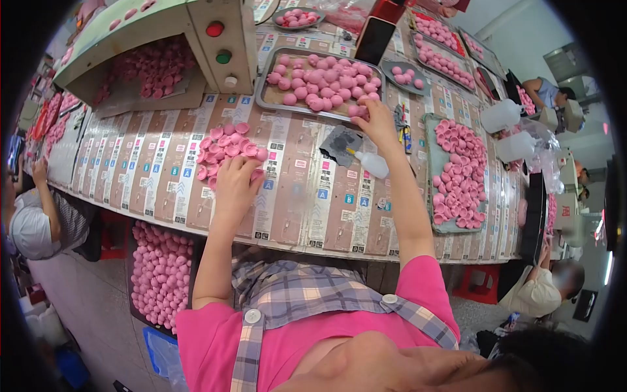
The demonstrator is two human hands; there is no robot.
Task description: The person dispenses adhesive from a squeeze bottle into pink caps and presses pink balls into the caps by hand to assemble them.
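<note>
My left hand [236,179] reaches into a loose pile of pink hollow half-shells [219,145] on the table, fingers curled and closed round one pink half-shell [257,173] at the pile's right edge. A rounder pink piece [262,154] lies against its fingertips. At the front right corner of a metal tray [307,112], my right hand [377,121] pinches a pink ball [356,111]. Many pink balls [326,78] fill the tray. Beneath my right forearm lie a white squeeze bottle [373,164] and a dark grey cloth [339,145].
A machine [225,46] with red and green buttons stands at the back left. A tray of half-shells [459,176] lies to the right, near white bottles [501,116]. A phone [375,40] stands behind the metal tray. A crate of pink balls [160,274] sits below the table edge. Other people work nearby.
</note>
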